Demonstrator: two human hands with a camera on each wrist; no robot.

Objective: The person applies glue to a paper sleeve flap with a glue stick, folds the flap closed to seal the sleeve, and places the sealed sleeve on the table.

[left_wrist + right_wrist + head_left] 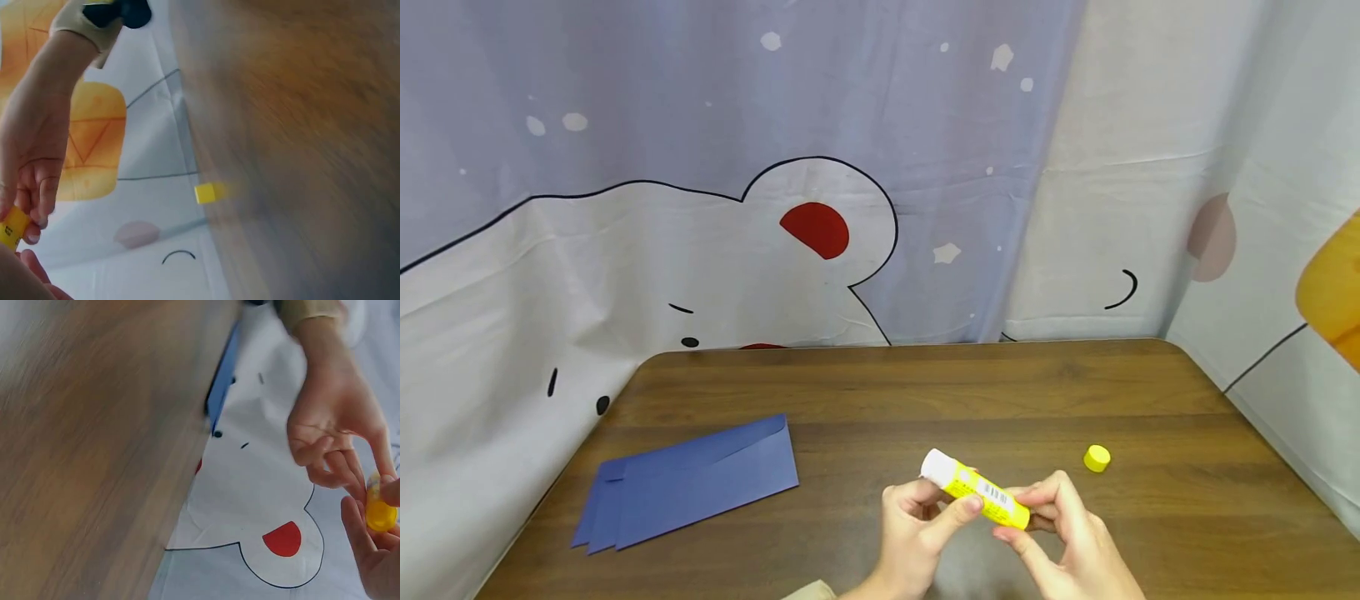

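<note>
A yellow glue stick point(988, 493) with a white top end is held up above the table, tilted with its yellow base down to the right. My left hand point(910, 537) pinches its middle between thumb and fingers. At the base end, the thumb and fingers of my right hand point(1071, 533) grip the bottom. The yellow cap point(1097, 458) stands off the stick, on the table to the right. In the right wrist view the round yellow base of the glue stick point(380, 515) shows between both hands.
Several blue envelopes point(707, 483) lie overlapped on the left of the brown wooden table point(880, 400). A printed curtain point(955, 167) hangs behind the table's far edge and along its sides.
</note>
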